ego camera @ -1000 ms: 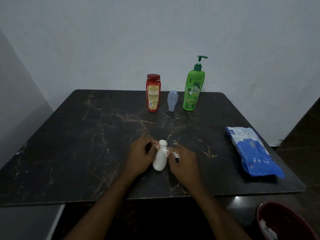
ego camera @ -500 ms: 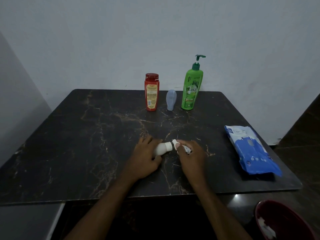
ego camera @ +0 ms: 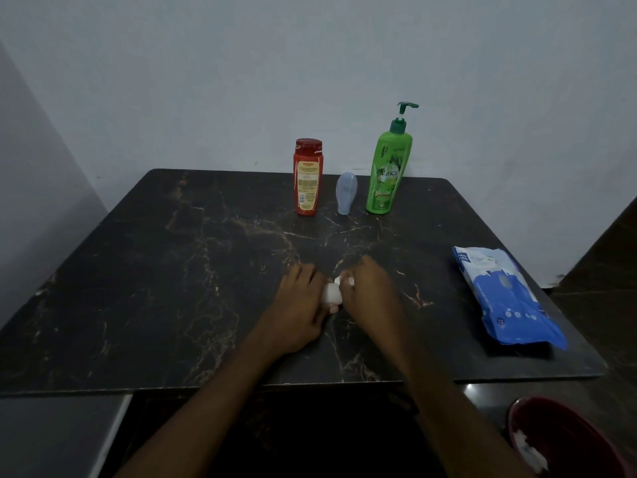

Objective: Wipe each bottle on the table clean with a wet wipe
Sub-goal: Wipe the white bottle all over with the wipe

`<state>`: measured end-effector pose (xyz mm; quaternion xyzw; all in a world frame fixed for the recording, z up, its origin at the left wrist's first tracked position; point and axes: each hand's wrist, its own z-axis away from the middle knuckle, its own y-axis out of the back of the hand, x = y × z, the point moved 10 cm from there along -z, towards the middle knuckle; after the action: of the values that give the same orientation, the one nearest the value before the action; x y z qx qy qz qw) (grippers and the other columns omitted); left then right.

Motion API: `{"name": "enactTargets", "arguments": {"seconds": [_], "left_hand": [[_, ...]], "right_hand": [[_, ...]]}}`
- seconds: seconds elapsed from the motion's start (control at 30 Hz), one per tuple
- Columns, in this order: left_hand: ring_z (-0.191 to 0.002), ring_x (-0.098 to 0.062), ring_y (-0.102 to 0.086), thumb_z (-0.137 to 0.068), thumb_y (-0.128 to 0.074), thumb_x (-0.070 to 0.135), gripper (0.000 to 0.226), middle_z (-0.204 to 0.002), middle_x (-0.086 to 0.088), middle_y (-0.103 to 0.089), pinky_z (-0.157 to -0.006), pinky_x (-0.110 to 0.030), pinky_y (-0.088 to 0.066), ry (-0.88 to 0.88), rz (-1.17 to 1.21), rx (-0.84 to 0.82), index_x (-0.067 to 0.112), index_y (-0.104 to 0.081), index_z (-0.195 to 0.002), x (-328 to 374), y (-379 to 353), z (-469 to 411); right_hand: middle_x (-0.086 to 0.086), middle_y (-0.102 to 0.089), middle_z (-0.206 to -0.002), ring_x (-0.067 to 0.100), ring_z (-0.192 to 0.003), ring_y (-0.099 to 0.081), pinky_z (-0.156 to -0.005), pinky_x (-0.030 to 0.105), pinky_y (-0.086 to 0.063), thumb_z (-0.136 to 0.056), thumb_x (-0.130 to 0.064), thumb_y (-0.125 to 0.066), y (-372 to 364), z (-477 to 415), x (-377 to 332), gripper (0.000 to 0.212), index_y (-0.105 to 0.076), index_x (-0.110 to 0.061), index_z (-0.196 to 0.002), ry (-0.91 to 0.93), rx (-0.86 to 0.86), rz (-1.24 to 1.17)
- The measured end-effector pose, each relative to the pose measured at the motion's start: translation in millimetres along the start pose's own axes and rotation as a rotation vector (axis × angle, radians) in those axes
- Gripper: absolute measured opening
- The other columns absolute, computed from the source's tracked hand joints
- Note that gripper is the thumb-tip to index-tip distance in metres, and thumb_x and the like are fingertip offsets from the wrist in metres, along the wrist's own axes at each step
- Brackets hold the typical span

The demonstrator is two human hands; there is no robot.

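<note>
1. Fingers (ego camera: 319, 288) of my left hand (ego camera: 296, 312) clamp the small white bottle (ego camera: 331, 294) low over the desk (ego camera: 138, 288); my right hand (ego camera: 370, 294) pinches the wipe (ego camera: 351, 280) at its neck — a second ago it was at the cap.
2. Wiping goes on — four bottles, one wipe pack (ego camera: 503, 294).

Blk marble table (ego camera: 138, 288) (gold veins), green btl (ego camera: 387, 174)

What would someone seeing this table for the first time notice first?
Probably the two hands meeting at the table's near middle: the left hand and right hand close around a small white plastic bottle. Next, the tall green pump bottle standing at the far edge beside a red flip-cap bottle, and the blue wet-wipe pack lying at the right.
</note>
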<state>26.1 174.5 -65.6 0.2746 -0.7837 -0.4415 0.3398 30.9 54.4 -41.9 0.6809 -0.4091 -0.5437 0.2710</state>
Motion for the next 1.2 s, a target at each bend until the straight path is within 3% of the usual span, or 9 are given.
{"name": "enactTargets", "arguments": {"seconds": [0.1, 0.2, 0.27, 0.4, 0.5, 0.73, 0.87, 1.0, 1.2], "left_hand": [[-0.100, -0.012, -0.040, -0.091, -0.067, 0.039, 0.036, -0.112, 0.001, -0.047, -0.084, -0.028, -0.039, 0.005, 0.019, 0.013, 0.017, -0.055, -0.115, 1.6, 1.5, 0.6], [-0.097, -0.010, -0.042, -0.091, -0.069, 0.038, 0.034, -0.111, 0.002, -0.049, -0.081, -0.024, -0.037, 0.051, 0.046, 0.024, 0.017, -0.054, -0.113, -4.7, 0.7, 0.5], [-0.096, -0.010, -0.043, -0.091, -0.068, 0.036, 0.032, -0.111, 0.001, -0.049, -0.080, -0.024, -0.038, 0.061, 0.061, 0.037, 0.018, -0.054, -0.113, -6.9, 0.3, 0.0], [-0.095, -0.010, -0.044, -0.094, -0.065, 0.036, 0.030, -0.111, 0.002, -0.050, -0.079, -0.023, -0.038, 0.060, 0.071, 0.042, 0.017, -0.054, -0.114, -8.4, -0.6, 0.2], [-0.094, -0.011, -0.044, -0.094, -0.065, 0.036, 0.028, -0.109, 0.002, -0.050, -0.079, -0.024, -0.039, 0.032, 0.069, 0.050, 0.016, -0.054, -0.111, -4.1, 1.7, 0.7], [-0.084, -0.009, -0.045, -0.088, -0.071, 0.031, 0.029, -0.101, 0.007, -0.048, -0.068, -0.029, -0.044, 0.021, 0.036, 0.057, 0.022, -0.045, -0.098, 6.4, 9.6, 4.5], [-0.087, -0.011, -0.050, -0.088, -0.066, 0.022, 0.021, -0.099, 0.007, -0.057, -0.072, -0.036, -0.049, 0.064, 0.069, 0.068, 0.023, -0.049, -0.100, 3.0, 12.1, 6.2], [-0.087, -0.011, -0.050, -0.086, -0.066, 0.016, 0.020, -0.097, 0.006, -0.057, -0.072, -0.033, -0.047, 0.049, 0.077, 0.067, 0.021, -0.053, -0.101, 2.6, 11.3, 5.8], [-0.078, -0.017, -0.053, -0.086, -0.067, 0.018, 0.028, -0.092, 0.003, -0.056, -0.064, -0.033, -0.045, 0.060, -0.024, 0.076, 0.023, -0.041, -0.095, 6.7, 16.4, 8.0]], "right_hand": [[0.010, -0.057, -0.086, 0.034, -0.090, -0.064, -0.069, 0.035, -0.044, -0.095, -0.018, -0.049, 1.8, -19.9, -3.8, 0.013, -0.056, -0.008, -0.089, -0.047, -0.191, 0.040], [0.013, -0.061, -0.106, 0.032, -0.102, -0.060, -0.083, 0.038, -0.048, -0.095, -0.017, -0.054, -1.9, -11.1, -16.0, 0.014, -0.061, -0.007, -0.102, 0.026, -0.246, 0.134], [0.007, -0.057, -0.114, 0.026, -0.105, -0.057, -0.086, 0.030, -0.044, -0.093, -0.018, -0.060, -3.7, 9.0, -18.2, 0.020, -0.065, -0.007, -0.110, 0.099, -0.140, 0.133], [0.000, -0.056, -0.094, 0.014, -0.079, -0.056, -0.068, 0.021, -0.045, -0.091, -0.010, -0.062, 7.1, 49.8, -9.5, 0.007, -0.069, -0.007, -0.091, 0.201, 0.188, -0.069], [0.003, -0.056, -0.092, 0.015, -0.078, -0.052, -0.068, 0.026, -0.048, -0.090, -0.009, -0.059, 7.6, 45.5, -12.4, 0.011, -0.068, -0.005, -0.093, 0.214, 0.217, -0.086], [0.012, -0.061, -0.114, 0.027, -0.110, -0.058, -0.092, 0.034, -0.046, -0.095, -0.013, -0.057, 6.3, -9.8, -21.3, 0.022, -0.066, -0.005, -0.113, 0.014, -0.271, 0.140], [0.003, -0.054, -0.109, 0.018, -0.098, -0.054, -0.079, 0.026, -0.041, -0.095, -0.020, -0.057, 9.3, 14.0, -25.0, 0.017, -0.068, -0.014, -0.106, 0.162, -0.044, 0.100], [-0.001, -0.055, -0.099, 0.015, -0.081, -0.056, -0.069, 0.022, -0.044, -0.093, -0.012, -0.060, 8.7, 50.3, -11.0, 0.016, -0.069, -0.010, -0.106, 0.172, 0.197, -0.069], [-0.002, -0.051, -0.095, 0.014, -0.080, -0.051, -0.067, 0.025, -0.043, -0.093, -0.012, -0.060, 10.1, 37.3, -9.9, 0.018, -0.071, -0.012, -0.108, 0.133, 0.170, -0.071]]}}
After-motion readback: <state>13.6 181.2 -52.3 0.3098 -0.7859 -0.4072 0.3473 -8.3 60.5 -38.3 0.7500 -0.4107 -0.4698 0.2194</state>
